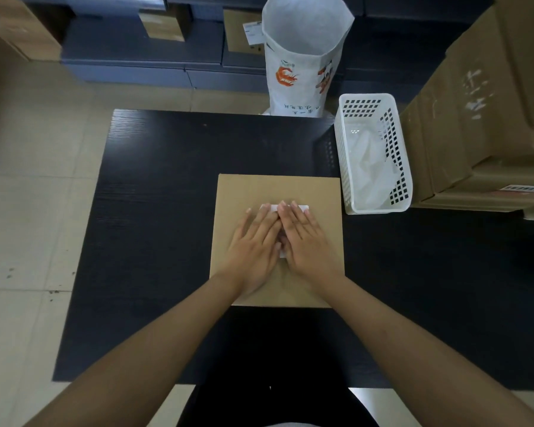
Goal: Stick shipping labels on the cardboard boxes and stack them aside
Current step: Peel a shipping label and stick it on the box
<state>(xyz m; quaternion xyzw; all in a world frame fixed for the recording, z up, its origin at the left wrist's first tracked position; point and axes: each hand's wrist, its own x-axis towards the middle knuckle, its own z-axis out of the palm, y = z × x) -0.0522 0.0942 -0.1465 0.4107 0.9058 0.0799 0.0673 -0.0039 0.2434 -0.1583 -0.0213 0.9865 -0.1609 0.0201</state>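
Left hand and right hand flat, fingers straight – pressing label, mostly hidden, on cardboard box

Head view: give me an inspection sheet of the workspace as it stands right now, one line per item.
Surface: black table, wood-grain top.
Job's things: flat cardboard box lies near the table's middle; white shipping label on it, mostly covered by the hands. Cardboard box stack at right, a label on a lower box.
Clutter: white plastic basket holding white sheets, right of the box.
Hands: left hand and right hand lie flat, fingers straight, pressing the label.
Cables: nothing seen.
Surroundings: white woven sack standing open behind the table; grey shelving with small boxes; tiled floor.
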